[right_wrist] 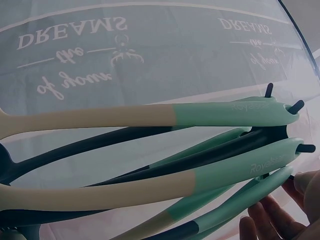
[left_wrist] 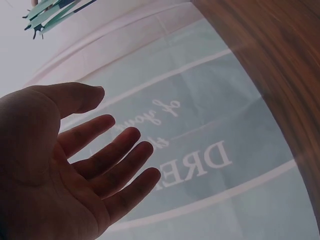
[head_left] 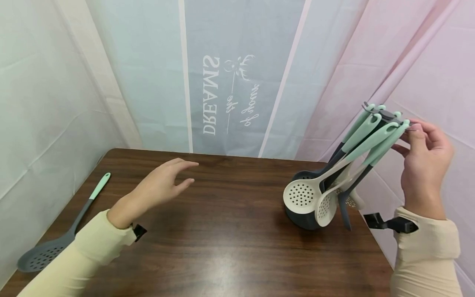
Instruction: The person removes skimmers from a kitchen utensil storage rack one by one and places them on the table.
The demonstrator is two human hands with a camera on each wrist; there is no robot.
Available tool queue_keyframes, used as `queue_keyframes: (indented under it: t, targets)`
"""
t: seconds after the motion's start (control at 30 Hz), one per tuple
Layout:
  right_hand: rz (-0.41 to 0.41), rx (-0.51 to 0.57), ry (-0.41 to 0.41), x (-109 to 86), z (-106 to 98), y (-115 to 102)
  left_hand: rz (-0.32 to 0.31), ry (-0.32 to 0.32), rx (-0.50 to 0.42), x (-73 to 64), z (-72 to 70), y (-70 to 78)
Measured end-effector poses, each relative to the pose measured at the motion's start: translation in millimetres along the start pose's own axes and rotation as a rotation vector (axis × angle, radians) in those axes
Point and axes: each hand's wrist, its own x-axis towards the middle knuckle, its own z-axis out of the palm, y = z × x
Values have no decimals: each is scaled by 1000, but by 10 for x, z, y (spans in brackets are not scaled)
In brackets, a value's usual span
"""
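Note:
My right hand (head_left: 426, 154) is at the top of a utensil stand (head_left: 386, 114). Its thumb and fingertips (right_wrist: 267, 220) pinch the handle end of a grey spatula (head_left: 344, 206) with a green grip, at one of the hooks. The spatula's blade shows nearly edge-on. Beside it on the stand hang a cream skimmer (head_left: 301, 196), a cream slotted spoon (head_left: 326, 209) and other green-handled utensils, partly hidden behind one another. My left hand (head_left: 159, 183) hovers above the table, holding nothing, its fingers relaxed and thumb apart.
A grey slotted turner (head_left: 48, 252) with a green handle lies at the table's left edge, partly behind my left sleeve. The stand's dark round base (head_left: 306, 221) rests near the right edge of the wooden table (head_left: 222, 231). Printed curtains (head_left: 230, 33) enclose the back and sides.

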Motion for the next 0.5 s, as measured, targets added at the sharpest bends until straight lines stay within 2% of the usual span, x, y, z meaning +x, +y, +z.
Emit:
queue_keyframes:
  t: [0.2, 0.5]
  targets:
    - [12, 45, -7, 8, -29, -3, 8, 17, -5, 20, 31, 50]
    - [3, 32, 8, 21, -45, 13, 6, 26, -18, 57, 37, 136]
